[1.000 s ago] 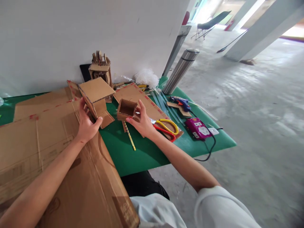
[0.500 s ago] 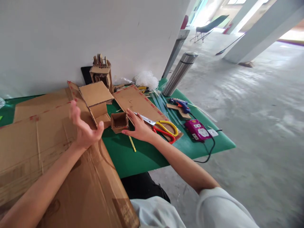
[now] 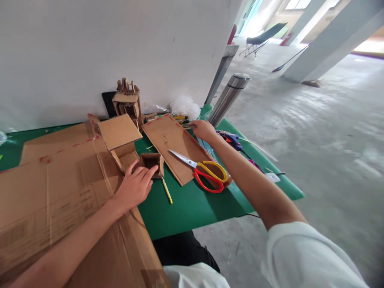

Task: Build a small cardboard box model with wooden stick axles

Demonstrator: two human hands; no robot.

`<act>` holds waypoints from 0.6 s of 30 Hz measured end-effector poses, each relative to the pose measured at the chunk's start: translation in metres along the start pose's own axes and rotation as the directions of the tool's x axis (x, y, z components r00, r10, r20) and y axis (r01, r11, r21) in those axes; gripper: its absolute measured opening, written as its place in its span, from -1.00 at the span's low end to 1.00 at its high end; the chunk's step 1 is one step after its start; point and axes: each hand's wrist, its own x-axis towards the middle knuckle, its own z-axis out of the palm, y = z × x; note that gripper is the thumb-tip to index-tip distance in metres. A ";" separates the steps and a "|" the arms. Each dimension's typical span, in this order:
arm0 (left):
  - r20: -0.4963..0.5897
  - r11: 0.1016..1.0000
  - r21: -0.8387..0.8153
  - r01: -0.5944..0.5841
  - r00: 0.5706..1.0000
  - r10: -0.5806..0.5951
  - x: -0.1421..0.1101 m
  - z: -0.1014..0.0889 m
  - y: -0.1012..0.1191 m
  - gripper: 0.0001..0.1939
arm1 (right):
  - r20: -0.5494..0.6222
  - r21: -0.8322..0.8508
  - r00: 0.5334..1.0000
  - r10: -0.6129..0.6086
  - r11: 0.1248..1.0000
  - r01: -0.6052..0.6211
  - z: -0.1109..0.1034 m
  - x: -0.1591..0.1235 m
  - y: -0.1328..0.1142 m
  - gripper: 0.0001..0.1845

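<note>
My left hand point(image 3: 134, 187) lies with its fingers stretched out, the fingertips against the near side of a small open cardboard box point(image 3: 151, 159) on the green table point(image 3: 192, 206). Just behind it sits a larger cardboard block with a slanted top point(image 3: 119, 132). My right hand point(image 3: 204, 129) reaches across to the far side of the table, fingers curled over the clear sticks and small tools beside a flat cardboard panel point(image 3: 166, 138). What those fingers hold, if anything, is hidden. Red and yellow scissors point(image 3: 208, 173) lie on the panel under my right forearm.
A big flattened cardboard sheet point(image 3: 54, 180) covers the table's left half. A cardboard model point(image 3: 127, 102), white fluff point(image 3: 185, 107) and a steel flask point(image 3: 228, 98) stand by the wall. A blue glue gun point(image 3: 231, 140) and a yellow stick point(image 3: 167, 191) lie on the table.
My left hand came down from the air onto the small box. My right hand let go of that box and moved away to the far side of the table.
</note>
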 end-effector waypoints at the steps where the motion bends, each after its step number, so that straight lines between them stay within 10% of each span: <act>1: -0.006 1.000 0.006 -0.007 1.000 0.007 -0.001 -0.001 0.000 -0.61 | 0.013 -0.025 1.000 0.004 1.000 -0.004 0.006 0.008 0.004 -0.57; 18: 0.002 0.992 -0.056 -0.112 0.994 0.112 0.000 -0.002 0.002 -0.68 | 0.038 -0.262 0.992 -0.121 0.957 0.127 0.028 0.039 0.014 -0.65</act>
